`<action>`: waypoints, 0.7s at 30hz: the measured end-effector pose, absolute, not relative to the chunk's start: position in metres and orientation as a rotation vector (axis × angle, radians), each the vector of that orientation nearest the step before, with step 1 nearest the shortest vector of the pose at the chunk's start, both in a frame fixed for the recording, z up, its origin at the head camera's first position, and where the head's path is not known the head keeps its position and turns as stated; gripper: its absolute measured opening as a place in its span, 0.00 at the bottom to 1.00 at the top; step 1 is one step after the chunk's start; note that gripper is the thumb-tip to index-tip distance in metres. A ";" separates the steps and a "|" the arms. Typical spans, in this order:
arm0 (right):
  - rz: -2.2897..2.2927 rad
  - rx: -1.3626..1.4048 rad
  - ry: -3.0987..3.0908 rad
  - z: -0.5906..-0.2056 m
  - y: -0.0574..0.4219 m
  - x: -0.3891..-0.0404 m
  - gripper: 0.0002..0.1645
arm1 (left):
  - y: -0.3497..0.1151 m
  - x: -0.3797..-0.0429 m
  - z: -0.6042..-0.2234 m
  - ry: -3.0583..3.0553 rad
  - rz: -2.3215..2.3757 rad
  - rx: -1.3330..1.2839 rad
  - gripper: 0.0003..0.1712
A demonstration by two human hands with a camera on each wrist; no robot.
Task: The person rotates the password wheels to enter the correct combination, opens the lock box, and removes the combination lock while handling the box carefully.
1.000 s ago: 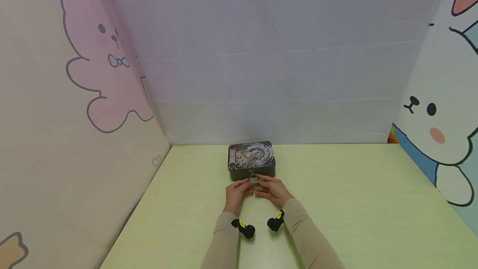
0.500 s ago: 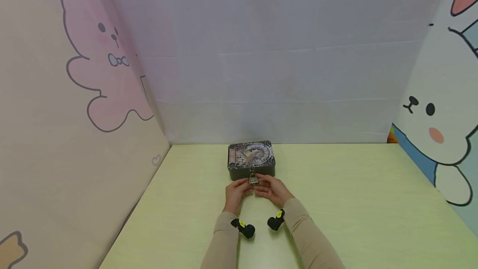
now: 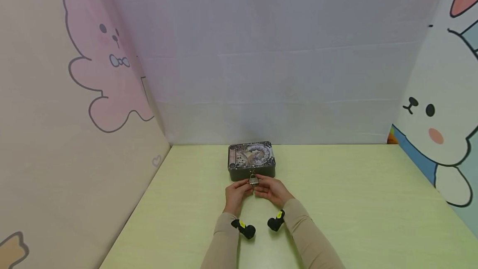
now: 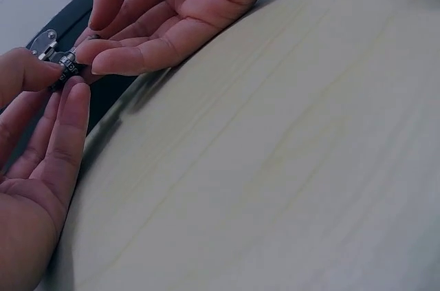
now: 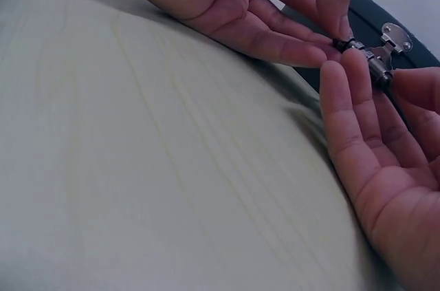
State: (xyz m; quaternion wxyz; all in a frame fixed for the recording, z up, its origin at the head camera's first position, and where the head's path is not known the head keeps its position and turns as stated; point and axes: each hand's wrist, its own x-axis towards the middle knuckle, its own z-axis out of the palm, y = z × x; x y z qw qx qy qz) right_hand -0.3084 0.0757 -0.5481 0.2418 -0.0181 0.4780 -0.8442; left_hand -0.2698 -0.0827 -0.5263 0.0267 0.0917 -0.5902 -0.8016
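Note:
A dark tin box (image 3: 252, 157) with a printed lid stands closed near the back of the table. From the metal hasp on its front hangs a small combination padlock (image 3: 254, 180) with number dials (image 4: 67, 65). My left hand (image 3: 235, 197) pinches one end of the padlock, its thumb lying by the dials in the left wrist view. At the other end my right hand (image 3: 274, 191) holds it between thumb and fingers. In the right wrist view, fingertips of both hands meet around the padlock (image 5: 375, 67) and partly cover it.
The box stands on a pale yellow-green table (image 3: 354, 202). A white cloth backdrop (image 3: 280, 61) rises right behind it, and walls with cartoon rabbits flank both sides. Black wrist cameras (image 3: 246, 230) sit on both sleeves.

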 end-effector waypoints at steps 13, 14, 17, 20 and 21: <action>-2.302 -0.048 1.336 -0.547 0.076 -0.307 0.32 | -0.084 -0.291 -0.558 -1.782 -2.484 0.352 0.16; -2.303 -0.044 1.336 -0.547 0.076 -0.307 0.32 | -0.084 -0.291 -0.559 -1.785 -2.480 0.353 0.16; -2.304 -0.037 1.343 -0.547 0.076 -0.307 0.32 | -0.084 -0.291 -0.559 -1.792 -2.471 0.336 0.16; -2.299 -0.026 1.344 -0.547 0.075 -0.308 0.31 | -0.085 -0.291 -0.559 -1.791 -2.475 0.314 0.16; -2.297 -0.028 1.346 -0.547 0.075 -0.308 0.31 | -0.085 -0.290 -0.558 -1.791 -2.479 0.306 0.16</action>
